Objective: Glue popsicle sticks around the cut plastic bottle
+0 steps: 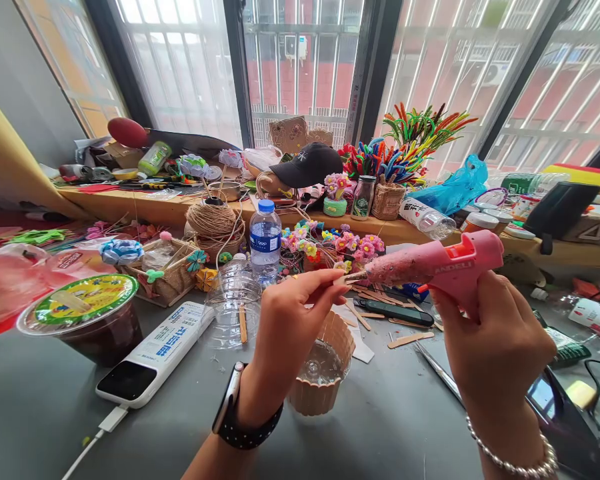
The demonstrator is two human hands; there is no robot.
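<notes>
My right hand [490,340] grips a pink hot glue gun [440,265], its nozzle pointing left. My left hand [290,320], with a black watch on the wrist, pinches a thin wooden stick [341,280] right at the gun's tip. Below the hands on the grey table stands a small round basket [325,367] made of wooden sticks around a clear plastic bottle bottom. Loose wooden sticks [410,339] lie on the table behind it.
A power bank [155,353] with a white cable, a sealed drink cup [85,317], a cut clear bottle [233,307], a water bottle [265,241], a twine spool [213,220], craft flowers [340,243], a utility knife [395,312] and scissors [440,373] crowd the table.
</notes>
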